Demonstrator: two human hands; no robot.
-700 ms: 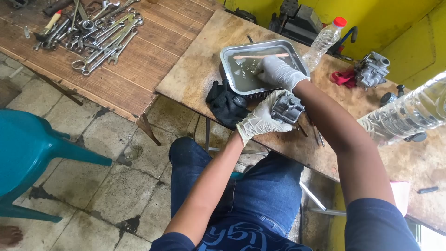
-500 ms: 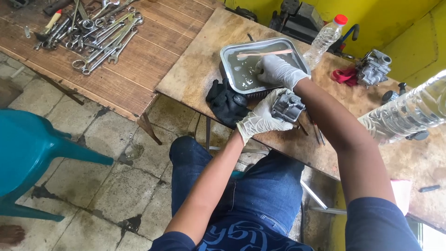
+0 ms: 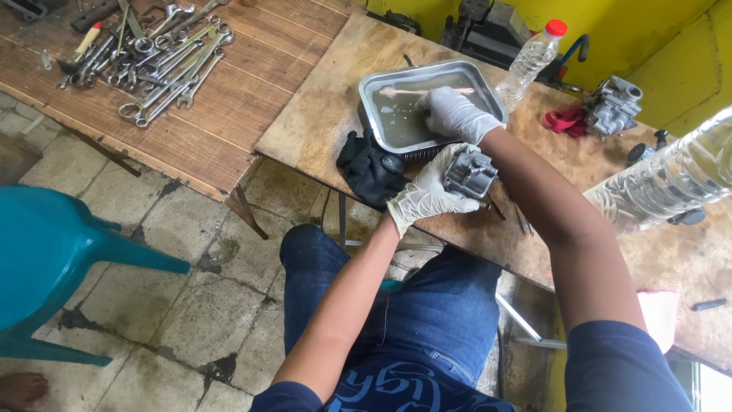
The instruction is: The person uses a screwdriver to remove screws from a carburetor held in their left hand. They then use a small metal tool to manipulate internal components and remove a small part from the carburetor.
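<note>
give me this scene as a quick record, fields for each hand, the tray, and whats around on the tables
left hand: white-gloved left hand holds a grey metal carburettor
right hand: white-gloved right hand reaches into the tray
tray: rectangular metal tray of murky liquid on the bare plywood table
beside tray: crumpled black cloth
far side: clear plastic bottle with red cap, second grey carburettor
other table: pile of steel spanners

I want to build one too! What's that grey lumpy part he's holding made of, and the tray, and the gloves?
The grey part in the left hand looks like cast metal: dull grey, blocky. The tray seems thin shiny metal, with bright rolled edges. The gloves look like thin rubbery latex, whitish and wrinkled on the right hand.
</note>
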